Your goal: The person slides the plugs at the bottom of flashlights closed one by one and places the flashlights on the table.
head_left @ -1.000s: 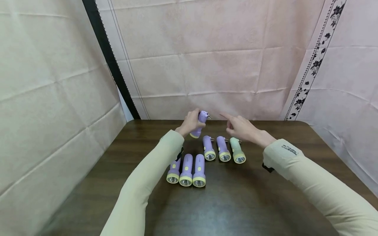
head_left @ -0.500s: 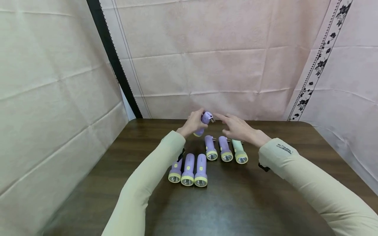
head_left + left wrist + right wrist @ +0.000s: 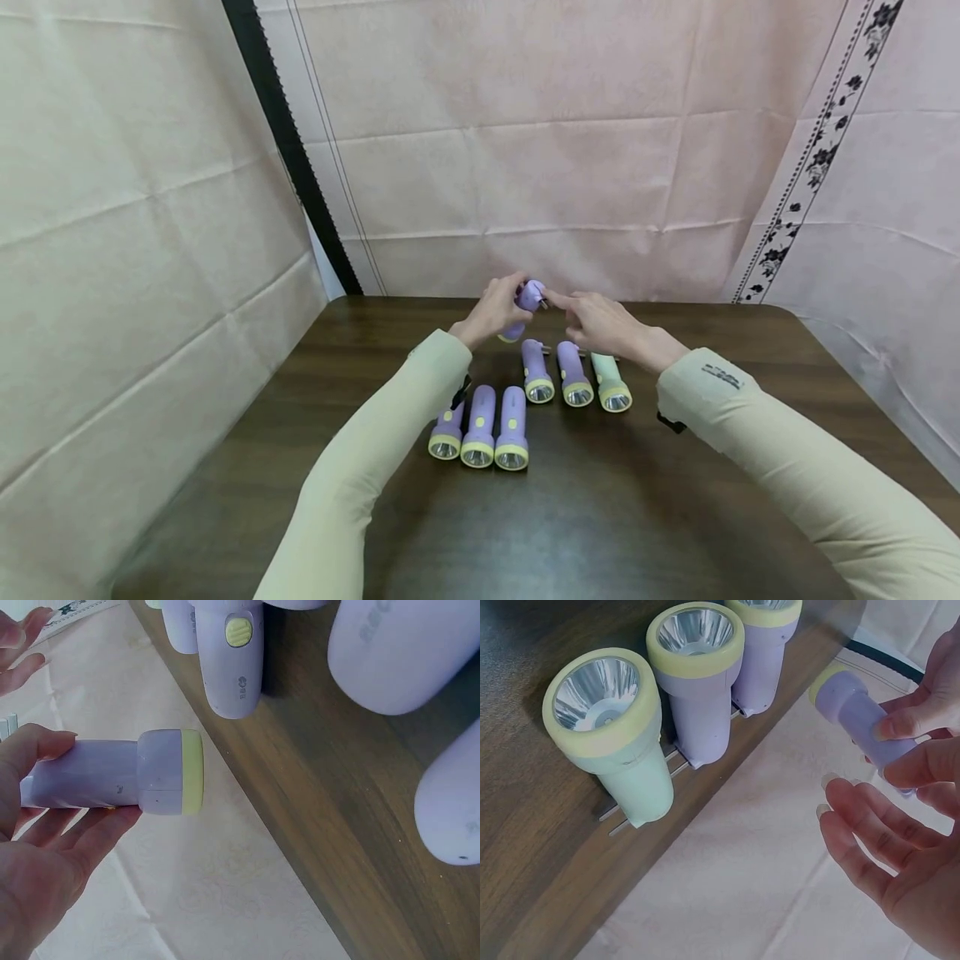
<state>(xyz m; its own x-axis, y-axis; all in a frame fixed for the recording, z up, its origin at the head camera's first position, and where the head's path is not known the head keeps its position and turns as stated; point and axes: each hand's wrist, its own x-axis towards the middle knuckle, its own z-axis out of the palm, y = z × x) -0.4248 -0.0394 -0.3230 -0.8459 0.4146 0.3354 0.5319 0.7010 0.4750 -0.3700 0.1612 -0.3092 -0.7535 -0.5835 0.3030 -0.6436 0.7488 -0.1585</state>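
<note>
My left hand [image 3: 495, 310] grips a purple flashlight [image 3: 531, 295] above the table's far edge. In the left wrist view its yellow-rimmed head [image 3: 169, 772] points away from the palm, with thumb and fingers round the body. Metal plug prongs stick out of its tail end. My right hand [image 3: 603, 323] reaches to that end, index finger stretched out and touching it near the prongs. Seen from the right wrist, the other fingers [image 3: 870, 832] of the right hand are loosely bent and hold nothing. The right thumb is hard to make out.
Below the hands lie two purple flashlights [image 3: 537, 371] and a green flashlight [image 3: 611, 385], their prongs folded out. Nearer stands a row of three purple flashlights [image 3: 512, 429], prongs not visible. The dark wooden table [image 3: 637, 517] ends at a pale cloth backdrop [image 3: 570, 167].
The left hand has moved slightly right with its flashlight, turning the plug end towards the right hand. The right hand has come left, and its index finger now meets that end.
</note>
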